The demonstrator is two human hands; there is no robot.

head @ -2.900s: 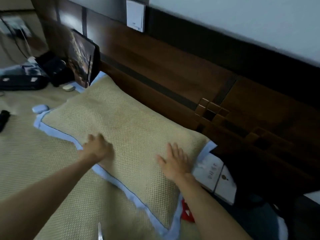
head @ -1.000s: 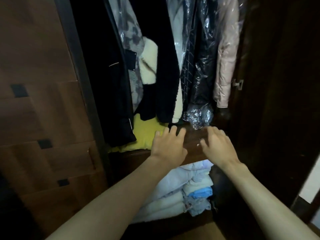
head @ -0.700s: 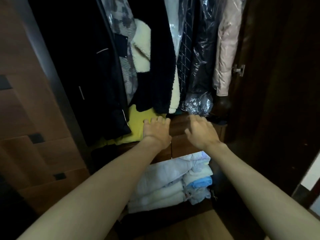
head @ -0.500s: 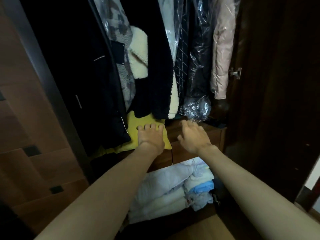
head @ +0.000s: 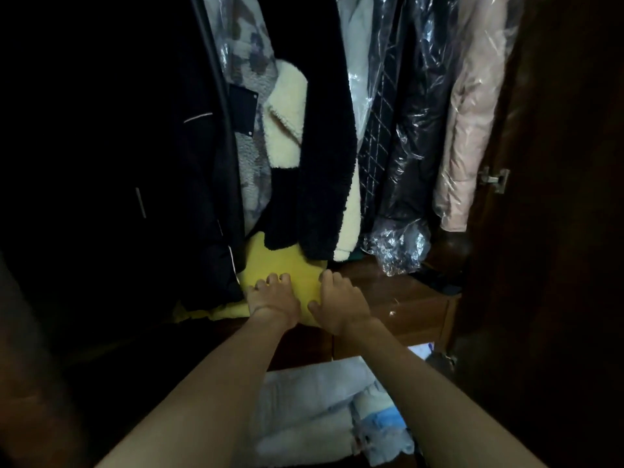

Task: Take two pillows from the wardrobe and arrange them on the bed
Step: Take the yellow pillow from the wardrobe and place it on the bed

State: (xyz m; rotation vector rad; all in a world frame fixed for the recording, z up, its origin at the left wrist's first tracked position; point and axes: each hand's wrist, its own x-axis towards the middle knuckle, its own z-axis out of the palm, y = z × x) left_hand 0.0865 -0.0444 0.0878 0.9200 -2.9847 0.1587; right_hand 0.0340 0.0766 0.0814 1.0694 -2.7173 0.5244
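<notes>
A yellow pillow (head: 270, 263) lies inside the wardrobe on top of a wooden drawer unit (head: 410, 304), with its back part tucked under hanging coats. My left hand (head: 274, 296) lies on the pillow's front, its fingers curled into the fabric. At the pillow's right corner, my right hand (head: 341, 298) wraps around the edge with the thumb on the front face. Both hands grip the pillow, which still rests on the drawer unit. No bed or second pillow is in view.
Dark coats (head: 314, 157) and plastic-wrapped garments (head: 405, 136) hang low over the pillow. A pale pink jacket (head: 469, 130) hangs at the right beside the dark wardrobe door (head: 557, 197). Folded pale bedding (head: 314, 410) is stacked below the drawers.
I have turned from the bed and its woven pillow to the wardrobe. My left hand settled on the yellow pillow first, then my right hand slid left onto its corner.
</notes>
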